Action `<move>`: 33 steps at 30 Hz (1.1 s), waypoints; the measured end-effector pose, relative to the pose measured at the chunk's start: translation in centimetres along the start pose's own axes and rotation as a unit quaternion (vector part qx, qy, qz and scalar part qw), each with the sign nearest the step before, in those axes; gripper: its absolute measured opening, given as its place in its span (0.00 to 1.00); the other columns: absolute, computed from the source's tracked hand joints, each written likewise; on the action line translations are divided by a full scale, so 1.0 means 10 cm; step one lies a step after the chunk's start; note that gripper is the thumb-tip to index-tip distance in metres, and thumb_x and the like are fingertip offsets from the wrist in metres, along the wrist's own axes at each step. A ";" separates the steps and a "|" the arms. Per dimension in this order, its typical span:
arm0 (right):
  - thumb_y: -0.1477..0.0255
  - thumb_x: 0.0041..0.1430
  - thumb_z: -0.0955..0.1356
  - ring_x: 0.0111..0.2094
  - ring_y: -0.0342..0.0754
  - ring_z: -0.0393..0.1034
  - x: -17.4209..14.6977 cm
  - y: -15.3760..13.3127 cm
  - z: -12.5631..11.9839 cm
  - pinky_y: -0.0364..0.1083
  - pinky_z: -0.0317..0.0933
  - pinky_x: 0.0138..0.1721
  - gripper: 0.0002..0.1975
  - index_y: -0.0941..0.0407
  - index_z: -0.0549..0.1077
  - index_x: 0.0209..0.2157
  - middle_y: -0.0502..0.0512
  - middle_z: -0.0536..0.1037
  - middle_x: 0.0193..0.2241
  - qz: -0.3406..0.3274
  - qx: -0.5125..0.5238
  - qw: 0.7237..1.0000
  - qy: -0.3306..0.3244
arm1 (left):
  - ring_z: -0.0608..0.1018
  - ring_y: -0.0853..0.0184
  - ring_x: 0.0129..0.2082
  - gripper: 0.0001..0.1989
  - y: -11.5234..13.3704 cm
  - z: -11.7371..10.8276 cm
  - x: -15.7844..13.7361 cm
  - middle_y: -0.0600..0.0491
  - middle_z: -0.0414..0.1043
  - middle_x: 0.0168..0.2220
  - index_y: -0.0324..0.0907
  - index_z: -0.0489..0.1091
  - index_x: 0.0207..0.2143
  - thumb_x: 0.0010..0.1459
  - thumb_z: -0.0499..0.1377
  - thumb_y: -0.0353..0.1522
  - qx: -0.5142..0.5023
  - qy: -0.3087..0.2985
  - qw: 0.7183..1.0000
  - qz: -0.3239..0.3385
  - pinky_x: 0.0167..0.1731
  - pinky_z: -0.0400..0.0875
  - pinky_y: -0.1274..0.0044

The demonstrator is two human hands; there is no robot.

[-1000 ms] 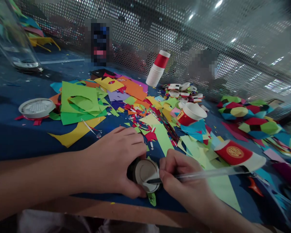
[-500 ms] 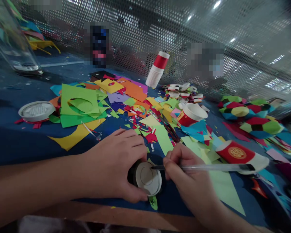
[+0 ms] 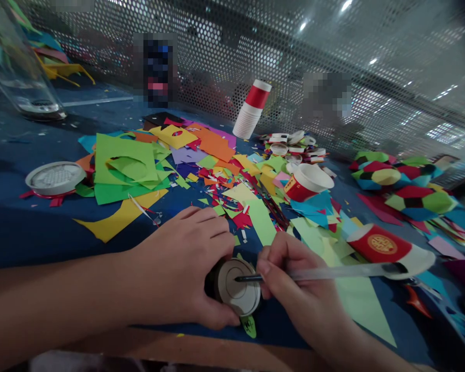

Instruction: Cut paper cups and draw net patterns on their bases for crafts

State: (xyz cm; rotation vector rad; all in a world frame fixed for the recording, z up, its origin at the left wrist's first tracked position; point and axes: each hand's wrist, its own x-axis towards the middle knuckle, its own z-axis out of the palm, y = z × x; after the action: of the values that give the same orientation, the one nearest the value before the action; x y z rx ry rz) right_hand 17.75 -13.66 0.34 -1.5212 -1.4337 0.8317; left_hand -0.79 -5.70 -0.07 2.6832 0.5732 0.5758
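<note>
My left hand [image 3: 191, 271] curls around a round white disc [image 3: 248, 299], which looks like the bottom of a cut paper cup, its thumb and fingers gripping the sides. A circle is drawn on the disc's top face. Pinched in my right hand [image 3: 294, 284] is a pen [image 3: 333, 271] with a clear barrel, its dark tip at the drawn circle's inside. A small green paper piece [image 3: 249, 326] with dark marks sticks out below the disc. The disc's left side is hidden by my left hand.
Coloured paper scraps [image 3: 213, 170] cover the table's middle. A red-and-white paper cup [image 3: 302, 190] stands right, another cup [image 3: 383, 245] lies on its side. Behind are a cup stack [image 3: 251, 108] and a perforated screen [image 3: 217, 51]. A glass [image 3: 34, 93] and a round lid-like piece [image 3: 56, 178] stand left.
The pen tip has moved left and slightly down, from the drawn circle's upper right edge to inside it. My left hand still holds the disc, which sits slightly tilted differently.
</note>
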 end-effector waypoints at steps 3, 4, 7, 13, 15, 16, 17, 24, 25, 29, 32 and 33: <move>0.68 0.53 0.66 0.17 0.44 0.61 -0.01 0.00 0.00 0.44 0.55 0.19 0.10 0.50 0.61 0.22 0.46 0.67 0.15 0.015 -0.035 0.999 -0.036 | 0.71 0.58 0.35 0.26 0.02 0.01 -0.02 0.54 0.69 0.32 0.41 0.68 0.28 0.39 0.74 0.49 0.011 0.010 1.000 0.000 0.35 0.60 0.68; 0.67 0.53 0.65 0.18 0.45 0.61 -0.01 0.00 0.01 0.44 0.56 0.19 0.10 0.50 0.60 0.22 0.47 0.68 0.16 0.018 -0.040 0.998 -0.042 | 0.71 0.58 0.35 0.26 0.02 0.02 -0.02 0.54 0.69 0.32 0.41 0.67 0.28 0.39 0.74 0.49 0.011 0.012 1.000 -0.001 0.34 0.60 0.68; 0.66 0.53 0.65 0.18 0.45 0.60 -0.01 0.00 0.01 0.45 0.56 0.20 0.09 0.50 0.61 0.22 0.47 0.67 0.17 0.023 -0.054 0.997 -0.051 | 0.70 0.60 0.33 0.25 0.03 0.02 -0.03 0.54 0.68 0.31 0.41 0.66 0.28 0.40 0.74 0.47 0.004 0.012 1.000 -0.008 0.33 0.60 0.69; 0.70 0.51 0.65 0.19 0.43 0.57 0.00 0.00 0.00 0.43 0.54 0.18 0.10 0.50 0.60 0.19 0.47 0.66 0.17 -0.012 -0.084 0.996 0.031 | 0.70 0.59 0.33 0.24 0.03 0.01 -0.01 0.54 0.69 0.31 0.41 0.67 0.28 0.40 0.74 0.47 -0.001 0.001 1.000 -0.011 0.33 0.61 0.68; 0.72 0.50 0.65 0.18 0.43 0.57 -0.01 0.00 -0.01 0.42 0.53 0.18 0.10 0.50 0.60 0.19 0.46 0.66 0.16 -0.029 -0.083 0.993 0.074 | 0.71 0.58 0.35 0.24 0.03 0.00 -0.01 0.53 0.69 0.32 0.41 0.68 0.28 0.41 0.73 0.47 -0.004 -0.010 1.000 -0.015 0.34 0.62 0.67; 0.74 0.49 0.65 0.18 0.43 0.57 -0.02 -0.01 -0.01 0.42 0.53 0.18 0.10 0.50 0.61 0.19 0.46 0.66 0.16 -0.039 -0.077 0.992 0.091 | 0.71 0.57 0.35 0.24 0.04 0.00 -0.01 0.53 0.70 0.32 0.41 0.69 0.28 0.41 0.73 0.47 -0.005 -0.014 1.000 -0.018 0.35 0.62 0.67; 0.75 0.50 0.65 0.18 0.42 0.58 -0.03 -0.01 -0.02 0.42 0.53 0.19 0.10 0.50 0.61 0.19 0.45 0.66 0.16 -0.048 -0.066 0.992 0.099 | 0.71 0.57 0.36 0.24 0.04 -0.01 -0.01 0.53 0.70 0.32 0.41 0.69 0.29 0.41 0.73 0.47 -0.005 -0.016 1.000 -0.021 0.35 0.62 0.67; 0.72 0.52 0.65 0.17 0.43 0.57 -0.06 -0.05 -0.03 0.43 0.53 0.17 0.09 0.50 0.61 0.21 0.45 0.65 0.15 -0.022 -0.047 0.997 -0.050 | 0.70 0.60 0.33 0.25 0.04 0.01 -0.02 0.54 0.68 0.31 0.41 0.67 0.28 0.40 0.73 0.47 0.004 0.004 1.000 -0.016 0.32 0.62 0.68; 0.71 0.52 0.65 0.17 0.43 0.56 -0.06 -0.05 -0.03 0.43 0.52 0.17 0.09 0.50 0.61 0.21 0.45 0.65 0.16 -0.018 -0.048 0.997 -0.058 | 0.70 0.61 0.33 0.25 0.04 0.01 -0.02 0.54 0.68 0.31 0.41 0.67 0.28 0.40 0.73 0.47 0.004 0.007 1.000 -0.014 0.32 0.62 0.68; 0.71 0.53 0.65 0.18 0.42 0.56 -0.04 -0.04 -0.01 0.43 0.52 0.18 0.09 0.50 0.60 0.22 0.46 0.65 0.16 -0.003 -0.051 0.996 -0.078 | 0.70 0.60 0.34 0.23 0.04 0.00 -0.01 0.54 0.68 0.31 0.41 0.66 0.28 0.44 0.71 0.47 0.011 0.003 1.000 -0.014 0.33 0.62 0.68; 0.72 0.52 0.65 0.19 0.43 0.56 -0.04 -0.03 -0.01 0.43 0.53 0.19 0.10 0.51 0.60 0.21 0.46 0.65 0.17 -0.005 -0.065 0.997 -0.048 | 0.71 0.59 0.35 0.23 0.04 -0.01 -0.01 0.53 0.69 0.32 0.42 0.66 0.28 0.44 0.70 0.48 0.011 -0.012 1.000 -0.023 0.34 0.62 0.68; 0.73 0.52 0.65 0.19 0.43 0.57 -0.04 -0.02 -0.02 0.43 0.53 0.19 0.10 0.51 0.60 0.21 0.46 0.65 0.17 -0.013 -0.070 0.997 -0.026 | 0.71 0.58 0.35 0.23 0.04 -0.01 -0.01 0.53 0.69 0.32 0.42 0.66 0.28 0.44 0.70 0.49 0.009 -0.017 0.999 -0.026 0.34 0.62 0.67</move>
State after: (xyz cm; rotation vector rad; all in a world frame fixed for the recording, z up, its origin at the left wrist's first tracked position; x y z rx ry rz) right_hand 17.77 -14.11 0.59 -1.5921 -1.5752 0.7748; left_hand -0.77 -6.06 0.19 2.6804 0.6411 0.5126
